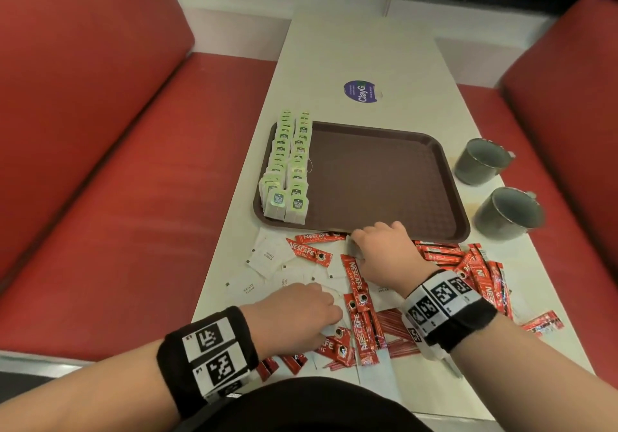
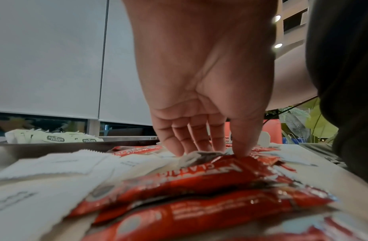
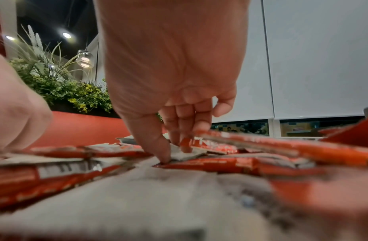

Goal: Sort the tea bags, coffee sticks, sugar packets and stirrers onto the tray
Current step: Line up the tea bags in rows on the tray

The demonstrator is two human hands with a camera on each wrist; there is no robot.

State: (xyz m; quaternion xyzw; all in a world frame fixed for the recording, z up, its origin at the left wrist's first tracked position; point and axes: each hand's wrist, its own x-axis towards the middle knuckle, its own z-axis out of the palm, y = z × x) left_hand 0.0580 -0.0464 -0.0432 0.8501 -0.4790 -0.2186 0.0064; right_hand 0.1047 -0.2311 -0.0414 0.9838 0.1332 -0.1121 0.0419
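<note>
Sugar packets (image 1: pixel 267 257) up next: our right hand (image 1: pixel 384 254) fingers (image 3: pixel 180 124) and thumb pinch one by its edge, and the left hand (image 1: pixel 294 314) fingers (image 2: pixel 174 143), bunched together, look to nip another. They're feather-light, floppy paper, so we'd grab the edges. They lie among slick coffee sticks (image 1: pixel 359 281) on the bench (image 1: pixel 351 47), just before the tray (image 1: pixel 384 177).

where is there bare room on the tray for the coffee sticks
The tray is bare from the two tea bag rows on its left to its right rim beside the mugs. Crowded: the table strip before it, strewn with coffee sticks and sugar packets.
</note>
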